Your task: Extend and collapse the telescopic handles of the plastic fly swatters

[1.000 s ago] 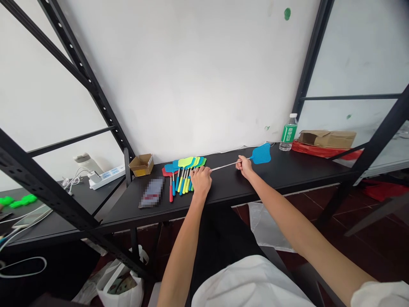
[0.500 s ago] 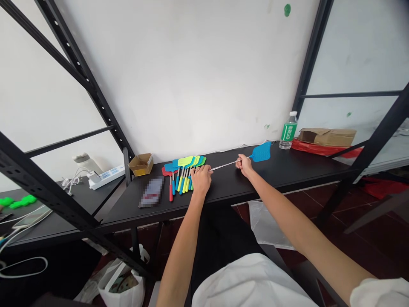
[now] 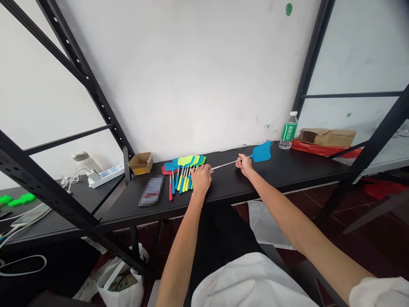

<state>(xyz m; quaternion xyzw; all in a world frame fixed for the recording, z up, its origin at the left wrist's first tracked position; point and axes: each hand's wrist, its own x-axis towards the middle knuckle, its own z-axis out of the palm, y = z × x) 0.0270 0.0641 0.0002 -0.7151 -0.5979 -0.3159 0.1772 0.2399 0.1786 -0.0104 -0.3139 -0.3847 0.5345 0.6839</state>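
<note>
A blue fly swatter (image 3: pixel 261 152) with a long thin metal rod lies stretched across the black table (image 3: pixel 287 170). My left hand (image 3: pixel 201 179) is closed around its handle end, which is hidden in the fist. My right hand (image 3: pixel 245 164) pinches the rod close to the blue head. Just left of my left hand lies a pile of fly swatters (image 3: pixel 182 169) with red, blue, yellow and green heads and handles.
A small open cardboard box (image 3: pixel 141 163) and a flat blurred packet (image 3: pixel 151 191) sit left of the pile. A green-labelled water bottle (image 3: pixel 288 131), a brown box (image 3: pixel 327 137) on red plastic, black rack posts (image 3: pixel 308 64) and a power strip (image 3: pixel 105 175) stand around.
Almost nothing has moved. The blue swatter's head has lifted very slightly between the two hands, which keep their hold.
</note>
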